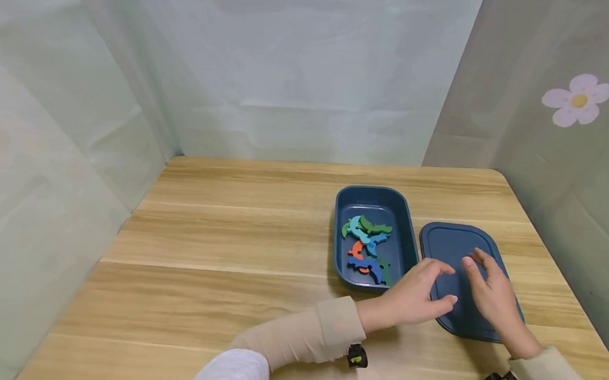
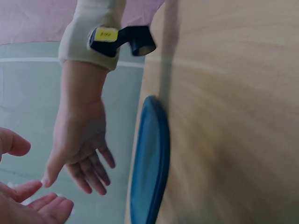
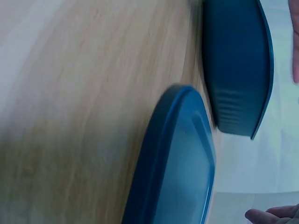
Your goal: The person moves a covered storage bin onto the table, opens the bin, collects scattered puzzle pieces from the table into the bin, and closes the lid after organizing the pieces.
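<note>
A navy blue lid (image 1: 459,244) lies flat on the table at the right. Above its near left part is my left hand (image 1: 415,293), thumb and fingers spread apart with nothing between them. My right hand (image 1: 495,295) hovers over the lid's right side, its fingers loosely bent and holding nothing. In the left wrist view, the right hand (image 2: 84,135) hangs apart from the lid (image 2: 148,163). Left of the lid stands a navy blue box (image 1: 373,196) without a cover. Several colourful puzzle-like pieces (image 1: 365,268) lie in it, blue, green, light blue and orange.
The wooden table (image 1: 219,237) stretches away to the left of the box. Pale cloth (image 1: 300,69) hangs behind the table and at both sides, with printed flowers (image 1: 578,101) at the right. Each wrist wears a small black camera (image 1: 358,356).
</note>
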A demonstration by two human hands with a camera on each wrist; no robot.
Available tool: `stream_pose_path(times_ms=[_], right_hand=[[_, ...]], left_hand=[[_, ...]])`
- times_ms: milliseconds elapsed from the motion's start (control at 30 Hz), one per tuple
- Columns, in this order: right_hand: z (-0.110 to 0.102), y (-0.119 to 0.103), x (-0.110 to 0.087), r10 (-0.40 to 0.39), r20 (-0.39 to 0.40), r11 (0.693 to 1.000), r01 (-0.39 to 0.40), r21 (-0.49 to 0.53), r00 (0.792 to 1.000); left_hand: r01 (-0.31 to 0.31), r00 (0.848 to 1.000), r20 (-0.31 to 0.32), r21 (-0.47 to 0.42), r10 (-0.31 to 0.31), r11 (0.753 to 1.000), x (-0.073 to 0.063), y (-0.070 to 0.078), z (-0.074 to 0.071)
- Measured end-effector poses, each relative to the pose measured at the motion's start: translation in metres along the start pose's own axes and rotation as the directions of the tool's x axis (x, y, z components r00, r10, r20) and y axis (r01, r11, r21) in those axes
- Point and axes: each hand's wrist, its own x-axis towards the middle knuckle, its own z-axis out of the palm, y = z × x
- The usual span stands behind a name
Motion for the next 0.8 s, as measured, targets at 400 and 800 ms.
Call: stream_pose_path(times_ms=[400, 800], right_hand=[[-0.007, 0.020, 0.005, 0.112, 0.003, 0.993, -0.112, -0.040, 0.994], [-0.019, 0.041, 0.012, 0.191, 0.131, 0.981, -0.184, -0.063, 0.973]], left_hand=[[0.111, 0.993, 0.033, 0.126, -0.116, 0.986, 0.000, -0.001, 0.023], [0.268, 0.960, 0.078, 0.040, -0.270, 0.963, 0.003, -0.002, 0.040]])
